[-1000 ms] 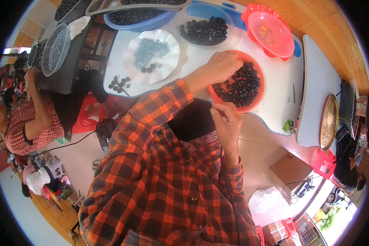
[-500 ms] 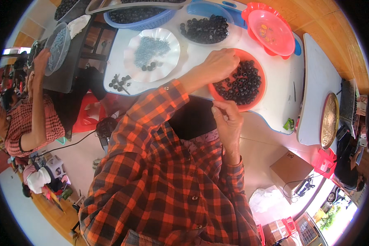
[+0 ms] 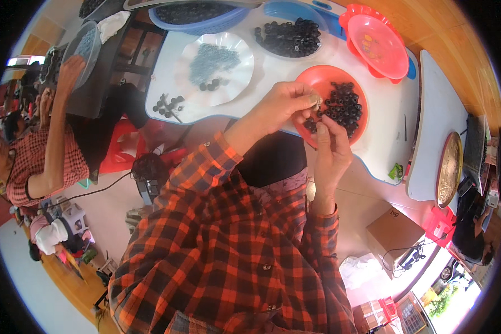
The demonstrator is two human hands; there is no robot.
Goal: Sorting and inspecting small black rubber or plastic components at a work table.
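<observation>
My left hand [image 3: 289, 104] is closed in a pinch over the left side of a red-orange plate [image 3: 317, 75]. A small, shiny, pale piece [image 3: 317, 104] shows at its fingertips, too small to name. Just below and to the right, my right hand [image 3: 332, 147] is closed too, thumb against fingers, at the plate's near edge. What it holds, if anything, I cannot make out. Small black ring-like parts [image 3: 345, 108] lie heaped in the plate, mostly on its right side.
A white scalloped plate [image 3: 244, 69] carries small clear pieces and a few black ones. Behind stand a clear bowl [image 3: 289, 39] of black parts, a blue basket [image 3: 206, 25] and a red basin [image 3: 381, 42]. Left, a person [image 3: 50, 158] in a checked shirt reaches into a tub [image 3: 86, 50].
My left hand has drawn back from the plate's far edge toward me. My right hand has risen to the plate, bringing both hands' fingertips close together.
</observation>
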